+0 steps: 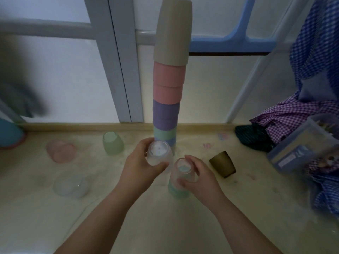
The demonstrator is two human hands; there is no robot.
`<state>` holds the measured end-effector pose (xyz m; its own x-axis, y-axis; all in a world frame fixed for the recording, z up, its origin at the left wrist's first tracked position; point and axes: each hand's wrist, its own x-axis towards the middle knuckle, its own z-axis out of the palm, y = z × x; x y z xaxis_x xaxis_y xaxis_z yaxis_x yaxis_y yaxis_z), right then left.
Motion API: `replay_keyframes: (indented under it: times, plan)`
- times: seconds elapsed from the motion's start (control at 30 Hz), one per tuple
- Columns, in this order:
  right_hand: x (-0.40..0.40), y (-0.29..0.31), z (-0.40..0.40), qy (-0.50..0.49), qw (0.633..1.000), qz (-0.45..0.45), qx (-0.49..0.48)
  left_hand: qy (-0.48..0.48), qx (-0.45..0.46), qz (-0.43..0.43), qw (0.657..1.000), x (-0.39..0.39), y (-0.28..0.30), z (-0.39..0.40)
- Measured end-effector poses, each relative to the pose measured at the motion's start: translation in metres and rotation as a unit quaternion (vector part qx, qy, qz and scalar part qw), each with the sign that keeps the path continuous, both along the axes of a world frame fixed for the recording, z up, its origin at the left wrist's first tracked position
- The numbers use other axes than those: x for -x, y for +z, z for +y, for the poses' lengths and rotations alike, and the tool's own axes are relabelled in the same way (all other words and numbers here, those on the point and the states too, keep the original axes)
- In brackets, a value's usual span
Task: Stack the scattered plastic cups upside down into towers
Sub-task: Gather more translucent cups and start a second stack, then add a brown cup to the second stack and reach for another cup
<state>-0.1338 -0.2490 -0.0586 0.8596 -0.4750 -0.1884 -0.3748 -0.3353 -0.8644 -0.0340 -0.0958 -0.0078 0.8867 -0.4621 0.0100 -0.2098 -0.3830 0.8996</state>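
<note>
My left hand [139, 162] grasps a clear cup [159, 153], upside down, beside the short stack [180, 180] that my right hand [198, 177] grips by its top clear cup. The tall tower [169, 85] stands just behind both.

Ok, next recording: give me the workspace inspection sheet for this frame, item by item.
Surface: pale yellowish floor, scuffed.
Job's things: tall tower of inverted opaque plastic cups, beige on top; short stack on a teal cup; loose translucent green cup, pink cup, clear cup, olive cup.
Clutter: checked cloths; clear plastic box.
Hands: left hand holds a clear inverted cup; right hand grips the stack's top clear cup.
Cables: nothing seen.
Surroundings: grey frame, blue plastic frame.
</note>
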Motion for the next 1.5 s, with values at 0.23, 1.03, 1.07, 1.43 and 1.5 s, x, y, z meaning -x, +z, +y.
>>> replay_keyframes:
  times: [0.23, 1.03, 1.07, 1.43, 1.5]
  plan:
    - [0.013, 0.002, -0.009, -0.014, 1.0, 0.014, -0.01, -0.046, 0.03, -0.024, 0.998, 0.003, 0.03, -0.018]
    - [0.041, -0.026, -0.117, -0.17, 0.976, 0.085, 0.108, -0.098, -0.026, -0.126, 0.987, 0.014, 0.022, -0.098]
    - [0.037, -0.03, -0.123, -0.166, 0.975, 0.102, 0.109, -0.097, -0.025, -0.126, 0.987, 0.013, 0.021, -0.103]
    - [0.018, -0.061, -0.14, -0.127, 0.981, 0.142, 0.043, -0.063, -0.034, -0.109, 0.992, 0.004, -0.001, -0.113]
    - [0.018, -0.052, -0.138, -0.133, 0.984, 0.113, 0.045, -0.054, -0.033, -0.113, 0.992, 0.001, -0.002, -0.111]
